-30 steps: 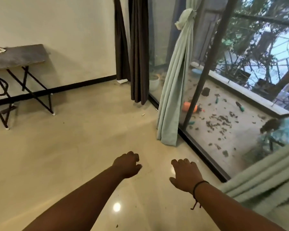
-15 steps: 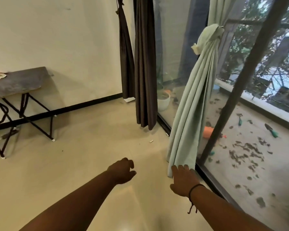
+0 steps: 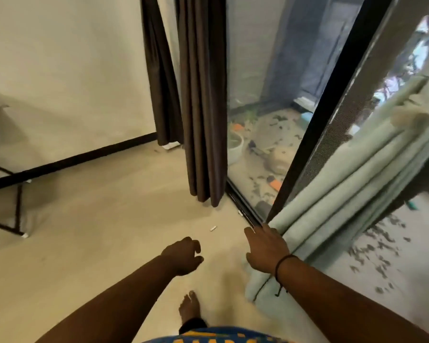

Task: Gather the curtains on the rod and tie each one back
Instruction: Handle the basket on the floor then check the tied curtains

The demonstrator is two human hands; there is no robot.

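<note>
A pale green curtain [image 3: 352, 184] hangs gathered and knotted against the glass door at the right. A dark brown curtain [image 3: 203, 100] hangs loose ahead by the door's left edge, and a second dark brown curtain [image 3: 160, 70] hangs nearer the wall. My right hand [image 3: 265, 248] is stretched forward with straight fingers, close beside the green curtain's lower folds; I cannot tell whether it touches them. My left hand [image 3: 183, 256] hangs over the floor with loosely curled fingers and holds nothing.
The black door frame [image 3: 332, 95] slants across the right, with the floor track [image 3: 243, 209] below it. A black table leg [image 3: 18, 209] stands at the left. A small white object [image 3: 213, 228] lies on the floor. My bare foot [image 3: 190, 308] is below.
I have stepped toward the door and the brown curtains. The green curtain now lies right beside my right hand, and the table has slid mostly out of view at left.
</note>
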